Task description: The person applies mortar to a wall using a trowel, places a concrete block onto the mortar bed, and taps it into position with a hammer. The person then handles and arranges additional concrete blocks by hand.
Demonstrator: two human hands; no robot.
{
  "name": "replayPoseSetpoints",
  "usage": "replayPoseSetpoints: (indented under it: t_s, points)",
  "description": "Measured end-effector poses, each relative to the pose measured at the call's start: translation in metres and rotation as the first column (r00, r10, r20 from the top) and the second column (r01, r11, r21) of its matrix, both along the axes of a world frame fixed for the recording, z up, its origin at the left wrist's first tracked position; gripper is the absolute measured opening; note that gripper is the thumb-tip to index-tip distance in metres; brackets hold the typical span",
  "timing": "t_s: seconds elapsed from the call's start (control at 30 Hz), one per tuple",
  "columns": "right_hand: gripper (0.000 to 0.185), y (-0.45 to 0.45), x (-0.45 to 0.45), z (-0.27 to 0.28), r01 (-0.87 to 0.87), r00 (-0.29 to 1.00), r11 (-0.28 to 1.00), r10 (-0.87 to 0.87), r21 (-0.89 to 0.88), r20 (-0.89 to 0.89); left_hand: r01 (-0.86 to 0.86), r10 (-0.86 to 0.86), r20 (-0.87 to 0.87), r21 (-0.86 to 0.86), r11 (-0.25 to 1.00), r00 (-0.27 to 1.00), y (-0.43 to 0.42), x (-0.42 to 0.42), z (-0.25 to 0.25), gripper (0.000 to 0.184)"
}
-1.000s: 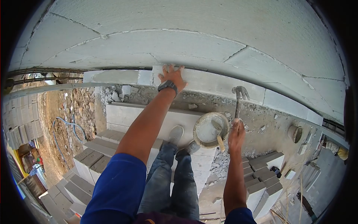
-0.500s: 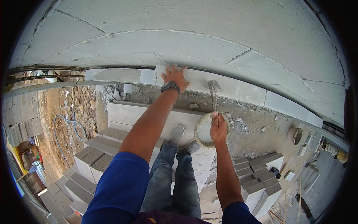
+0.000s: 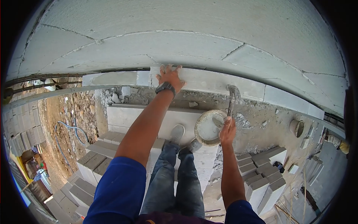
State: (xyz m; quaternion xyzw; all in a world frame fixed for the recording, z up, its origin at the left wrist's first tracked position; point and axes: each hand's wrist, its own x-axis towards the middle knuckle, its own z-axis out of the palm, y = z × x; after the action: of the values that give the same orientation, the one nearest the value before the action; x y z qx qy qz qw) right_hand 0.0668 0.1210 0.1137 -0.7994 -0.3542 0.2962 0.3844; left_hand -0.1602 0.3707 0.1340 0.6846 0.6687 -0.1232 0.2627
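Note:
My left hand, a dark watch at its wrist, lies with spread fingers on one end of a long pale block in a narrow row beside the wall. The handle of a hammer is gripped in my right hand. Its slightly blurred head is over the same block, right of my left hand; whether it touches cannot be told. Just left of my right hand is a round bucket with greyish contents and a tool partly visible inside.
Stacked blocks stand at lower left, and more blocks at lower right. A small bucket is on the right. Rubble lies near the row. A blue hose crosses the ground at left.
My right hand and the hammer swung left across the bucket, then back right along the block. My left hand has stayed on the block's end, while the view shifted slightly.

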Motion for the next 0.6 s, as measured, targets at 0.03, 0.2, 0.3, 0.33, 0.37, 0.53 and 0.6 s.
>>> replayPoseSetpoints:
  t_s: [0.03, 0.2, 0.3, 0.33, 0.37, 0.53, 0.6]
  points:
    - [0.057, -0.003, 0.006, -0.003, -0.004, 1.000, 1.000, 0.004, -0.020, -0.018, 0.002, -0.002, 0.000, -0.003, 1.000, 1.000, 0.001, 0.000, 0.000, 0.087]
    - [0.057, 0.005, 0.015, 0.001, 0.025, 0.995, 1.000, -0.026, -0.006, -0.100, 0.002, -0.002, 0.001, 0.035, 0.999, 1.000, 0.002, 0.000, -0.006, 0.089]
    - [0.054, 0.015, -0.007, 0.028, 0.059, 0.986, 0.993, -0.042, 0.100, -0.160, 0.000, -0.001, 0.017, 0.040, 0.999, 1.000, 0.000, -0.003, -0.006, 0.088]
    - [0.053, 0.016, -0.012, 0.031, 0.018, 0.992, 0.997, -0.008, 0.074, -0.128, 0.012, -0.012, 0.023, 0.032, 0.999, 1.000, 0.002, -0.003, -0.006, 0.088]
    - [0.052, 0.017, -0.015, 0.033, -0.017, 0.995, 0.999, 0.021, 0.046, -0.093, 0.044, -0.045, 0.012, 0.065, 0.997, 0.999, 0.003, -0.006, -0.016, 0.088]
    - [0.061, 0.023, -0.006, 0.021, -0.152, 0.988, 0.956, 0.153, -0.253, -0.015, 0.128, -0.130, 0.002, 0.136, 0.982, 0.992, 0.007, -0.010, -0.020, 0.089]
    - [0.063, 0.020, -0.002, 0.029, -0.135, 0.990, 0.963, 0.122, -0.234, -0.071, 0.140, -0.145, 0.019, 0.151, 0.978, 0.989, 0.008, -0.014, -0.025, 0.088]
